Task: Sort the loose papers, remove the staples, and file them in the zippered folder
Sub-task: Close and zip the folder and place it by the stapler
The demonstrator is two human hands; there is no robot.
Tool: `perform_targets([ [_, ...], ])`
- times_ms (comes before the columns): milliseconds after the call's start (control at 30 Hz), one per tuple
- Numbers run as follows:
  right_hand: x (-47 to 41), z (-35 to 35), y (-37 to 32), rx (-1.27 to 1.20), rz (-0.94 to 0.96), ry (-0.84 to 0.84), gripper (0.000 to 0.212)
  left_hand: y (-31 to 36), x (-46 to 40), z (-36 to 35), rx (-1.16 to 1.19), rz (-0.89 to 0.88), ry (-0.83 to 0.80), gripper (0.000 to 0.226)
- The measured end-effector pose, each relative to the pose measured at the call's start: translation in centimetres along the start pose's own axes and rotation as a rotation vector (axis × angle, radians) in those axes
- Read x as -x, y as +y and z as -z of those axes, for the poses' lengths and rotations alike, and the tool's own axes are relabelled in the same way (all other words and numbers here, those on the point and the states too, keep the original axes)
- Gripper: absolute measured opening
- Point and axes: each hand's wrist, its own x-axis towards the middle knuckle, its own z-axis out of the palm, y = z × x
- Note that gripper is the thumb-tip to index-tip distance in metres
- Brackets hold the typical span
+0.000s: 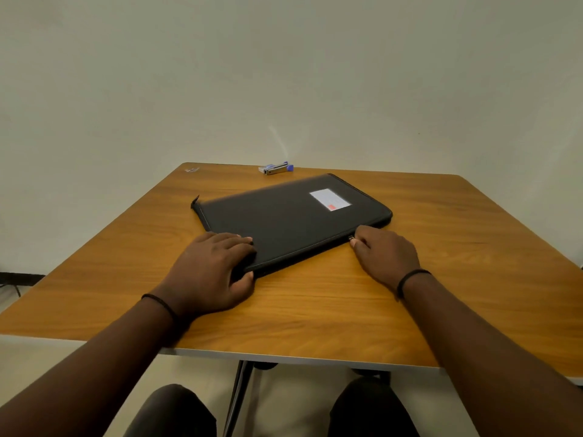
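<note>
The left hand grips the near corner of the flat black zippered folder on the wooden counter; the right hand pinches its zipper pull.

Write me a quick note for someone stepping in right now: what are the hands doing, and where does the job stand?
Left hand grips the near-left corner of the zippered folder, which lies flat on the table.
Right hand pinches the zipper pull on the folder's near edge.
Staple tool lies at the far edge, untouched.
Done: no loose papers in view; whether they are inside cannot be told.
Left: probably confirm the contents, then finish the zip.
</note>
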Motion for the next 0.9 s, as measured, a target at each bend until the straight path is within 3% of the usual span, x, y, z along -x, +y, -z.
perform_targets([
  [200, 2.3, 1.0, -1.3, -0.164, 0.192, -0.16, 0.022, 5.7, -5.1, -0.5, -0.009, 0.135, -0.119, 0.065],
  [300, 3.3, 1.0, -1.7, -0.174, 0.204, -0.122, 0.021, 6.5, -6.8, -1.2, -0.034, 0.145, -0.208, 0.075],
  [467, 3.4, 0.7, -0.9, -0.041, 0.102, 0.056, 0.023, 5.9, -6.8, -1.8, -0.132, 0.122, -0.281, 0.066],
  [667, 3.0, 1.6, 2.4, 0.012, -0.19, 0.126, 0.023, 3.8, -5.0, -0.7, -0.152, 0.15, -0.25, 0.061],
  [900, 2.2, 1.6, 3.0, -0.011, -0.162, 0.067, 0.018, 4.7, -5.7, 0.9, -0.015, 0.225, -0.335, 0.057],
])
